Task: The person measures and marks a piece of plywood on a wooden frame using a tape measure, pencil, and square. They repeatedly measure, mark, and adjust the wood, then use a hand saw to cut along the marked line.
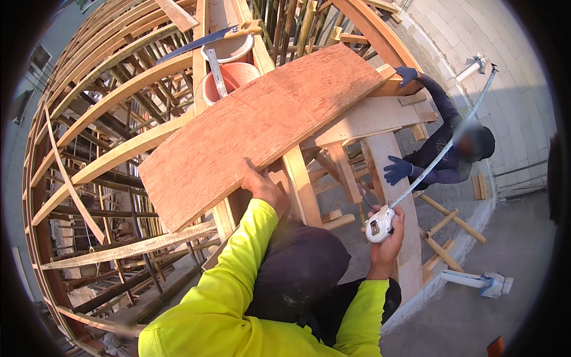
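Note:
A reddish plywood board (pixel 267 128) lies slanted across the timber frame in front of me. My left hand (pixel 262 184) closes on its near edge, thumb on top; the fingers underneath are hidden. At the right, my right hand (pixel 389 238) is wrapped round a white tape measure (pixel 379 225). Its blade (pixel 437 160) is drawn out a long way, toward the upper right, passing in front of a co-worker. The blade's end (pixel 493 70) sticks out past that person's head. A paler board (pixel 363 122) lies beyond the plywood.
Below to the right, a co-worker (pixel 452 137) in dark gloves touches the boards. A handsaw (pixel 205 41) rests over a bucket (pixel 229 49); a metal square (pixel 216 74) stands in a reddish bucket (pixel 239 76). Curved timber ribs (pixel 113 149) leave open gaps at the left. White pipes (pixel 470 278) rise right.

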Demonstrator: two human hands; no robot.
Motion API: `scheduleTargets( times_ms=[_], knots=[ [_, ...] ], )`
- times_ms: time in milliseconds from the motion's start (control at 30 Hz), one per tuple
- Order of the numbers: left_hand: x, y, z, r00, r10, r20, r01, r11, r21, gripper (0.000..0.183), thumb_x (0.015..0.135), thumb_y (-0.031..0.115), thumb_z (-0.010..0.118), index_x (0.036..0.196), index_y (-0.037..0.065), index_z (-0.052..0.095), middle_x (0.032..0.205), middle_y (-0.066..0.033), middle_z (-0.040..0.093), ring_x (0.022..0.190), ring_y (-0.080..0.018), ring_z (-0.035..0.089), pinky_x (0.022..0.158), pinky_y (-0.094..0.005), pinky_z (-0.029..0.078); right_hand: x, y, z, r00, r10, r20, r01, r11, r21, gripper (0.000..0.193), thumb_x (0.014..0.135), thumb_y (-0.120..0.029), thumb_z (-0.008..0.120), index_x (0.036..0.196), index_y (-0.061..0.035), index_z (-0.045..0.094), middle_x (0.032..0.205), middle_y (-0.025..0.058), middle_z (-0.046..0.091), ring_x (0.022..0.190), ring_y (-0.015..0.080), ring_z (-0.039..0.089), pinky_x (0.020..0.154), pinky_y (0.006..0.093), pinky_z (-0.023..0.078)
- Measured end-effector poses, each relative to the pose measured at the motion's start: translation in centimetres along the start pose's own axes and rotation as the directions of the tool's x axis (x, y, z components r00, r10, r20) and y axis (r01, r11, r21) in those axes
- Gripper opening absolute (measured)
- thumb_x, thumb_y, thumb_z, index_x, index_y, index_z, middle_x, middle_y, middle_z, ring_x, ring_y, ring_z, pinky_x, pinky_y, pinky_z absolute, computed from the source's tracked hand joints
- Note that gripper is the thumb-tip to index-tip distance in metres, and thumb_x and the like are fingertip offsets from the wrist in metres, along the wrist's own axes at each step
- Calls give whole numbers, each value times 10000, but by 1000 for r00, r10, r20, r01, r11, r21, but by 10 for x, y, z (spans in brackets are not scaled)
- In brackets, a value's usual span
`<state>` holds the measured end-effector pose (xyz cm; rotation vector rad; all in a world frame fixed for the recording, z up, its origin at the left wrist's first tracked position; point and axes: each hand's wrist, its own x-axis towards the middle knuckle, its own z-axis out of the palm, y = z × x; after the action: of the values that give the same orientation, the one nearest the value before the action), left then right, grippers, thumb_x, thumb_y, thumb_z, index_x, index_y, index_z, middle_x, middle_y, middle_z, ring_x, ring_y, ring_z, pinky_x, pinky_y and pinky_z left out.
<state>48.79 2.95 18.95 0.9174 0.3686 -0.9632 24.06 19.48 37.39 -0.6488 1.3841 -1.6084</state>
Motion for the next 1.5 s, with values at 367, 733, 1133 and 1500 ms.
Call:
scheduleTargets(
  times_ms=[367, 733, 1133, 1500],
  knots=[
    [15, 116, -58, 996, 42, 83, -67, 945, 321, 447, 1014, 443, 584, 1322, 122, 559, 1293, -38, 615, 1120, -279, 627, 904, -489, 545, 8, 24, -21, 996, 21, -85, -27, 997, -72, 461, 1002, -305, 423, 1366, -31, 493, 1132, 168, 648, 933, 251, 679, 587, 351, 602],
    [94, 232, -19, 952, -44, 304, -154, 789, 594, 593, 994, 533, 551, 1370, 75, 555, 1320, -103, 627, 967, -284, 695, 835, -475, 596, -5, 0, -29, 992, -75, -104, 51, 974, -220, 429, 996, -265, 454, 1356, -42, 528, 1185, 152, 637, 990, 241, 658, 618, 319, 584],
    [128, 229, -6, 994, 67, 81, -92, 176, 980, 832, 931, 764, 452, 972, -21, 723, 694, -169, 697, 544, -228, 691, 464, -306, 500, -11, -15, -37, 980, -30, 199, 151, 760, -632, 373, 965, -176, 490, 1275, 5, 592, 1060, 87, 616, 904, 183, 592, 718, 308, 496],
    [-60, 152, -33, 745, 39, 665, -481, 723, 496, 418, 1099, 378, 456, 1118, 7, 648, 735, -14, 601, 586, -84, 589, 500, -224, 464, 38, 20, 139, 517, 151, 843, 738, 422, -528, 354, 941, -216, 578, 1243, -49, 655, 1069, 194, 614, 953, 411, 622, 839, 470, 502]
  ],
)
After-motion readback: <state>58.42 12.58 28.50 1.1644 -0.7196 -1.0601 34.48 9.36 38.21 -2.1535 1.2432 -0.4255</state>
